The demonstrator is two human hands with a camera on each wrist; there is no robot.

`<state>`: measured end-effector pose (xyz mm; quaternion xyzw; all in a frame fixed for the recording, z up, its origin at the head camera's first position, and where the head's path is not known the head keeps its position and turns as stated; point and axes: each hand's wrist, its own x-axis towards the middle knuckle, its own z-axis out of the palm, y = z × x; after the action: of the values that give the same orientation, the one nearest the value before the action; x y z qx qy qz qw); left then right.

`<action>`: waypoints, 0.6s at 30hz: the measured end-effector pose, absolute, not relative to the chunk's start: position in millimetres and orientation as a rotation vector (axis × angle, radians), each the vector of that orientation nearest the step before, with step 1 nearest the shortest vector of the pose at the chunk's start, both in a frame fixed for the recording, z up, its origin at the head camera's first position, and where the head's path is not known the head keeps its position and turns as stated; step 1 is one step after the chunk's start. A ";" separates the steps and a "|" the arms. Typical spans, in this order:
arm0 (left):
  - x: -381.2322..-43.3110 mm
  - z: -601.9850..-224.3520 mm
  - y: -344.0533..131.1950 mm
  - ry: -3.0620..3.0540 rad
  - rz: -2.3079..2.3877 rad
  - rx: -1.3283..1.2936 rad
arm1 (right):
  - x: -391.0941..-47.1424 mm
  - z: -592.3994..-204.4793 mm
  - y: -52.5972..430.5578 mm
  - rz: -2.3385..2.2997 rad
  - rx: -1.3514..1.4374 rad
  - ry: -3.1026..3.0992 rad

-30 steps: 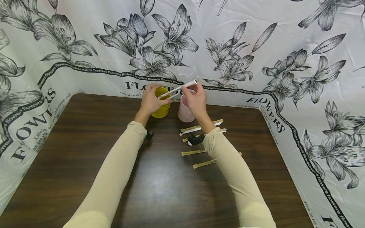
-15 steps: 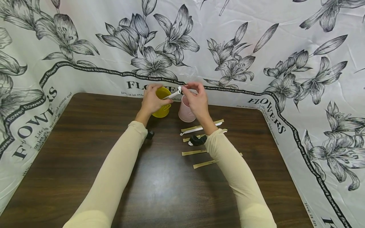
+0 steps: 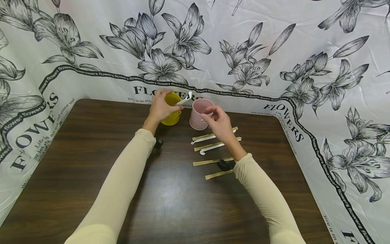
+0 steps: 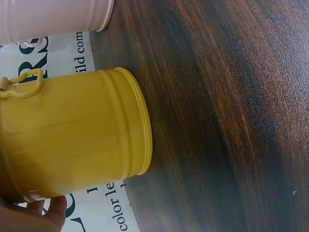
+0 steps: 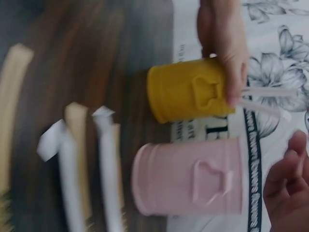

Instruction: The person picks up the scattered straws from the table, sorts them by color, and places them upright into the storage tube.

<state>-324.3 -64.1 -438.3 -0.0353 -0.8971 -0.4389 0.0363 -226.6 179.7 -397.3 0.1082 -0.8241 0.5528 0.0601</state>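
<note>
My left hand [image 3: 160, 109] grips the rim of a small yellow metal bucket [image 3: 171, 119], which stands upright at the back of the table. Two slim white paper-wrapped sticks [image 5: 270, 91] lean out over its rim; whether they are straws is hidden by the wrapping. Beside it on the right stands a pink bucket [image 3: 197, 119] of the same kind, its side handle [image 5: 210, 183] showing in the right wrist view. My right hand [image 3: 221, 125] hovers at the pink bucket's right front, fingers loosely bent, nothing between them.
Several slim brown paper-wrapped sticks [image 3: 203, 163] lie in a row on the dark wooden table [image 3: 170, 203], with white wrapped ones [image 3: 210, 148] among them. A floral cloth [image 3: 243, 112] hangs right behind the buckets.
The white wrapped stick in my right hand went down into the yellow bucket and was let go. My right hand then drew back right and toward me. The left hand stayed on the yellow bucket.
</note>
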 end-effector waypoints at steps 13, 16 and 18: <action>-325.4 -438.0 -68.6 -2.761 -1.353 -0.101 | -191.8 -458.2 231.0 1.250 0.458 -2.934; -325.1 -437.8 -67.5 -2.756 -1.359 -0.110 | -192.4 -471.8 239.3 1.124 0.518 -2.982; -324.7 -437.6 -65.2 -2.757 -1.364 -0.119 | -192.2 -478.9 244.4 1.053 0.545 -3.023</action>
<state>-324.7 -65.2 -437.6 -0.0387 -0.8952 -0.4428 0.0317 -192.2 244.4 -478.9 0.1677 -0.9296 0.3239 -0.0528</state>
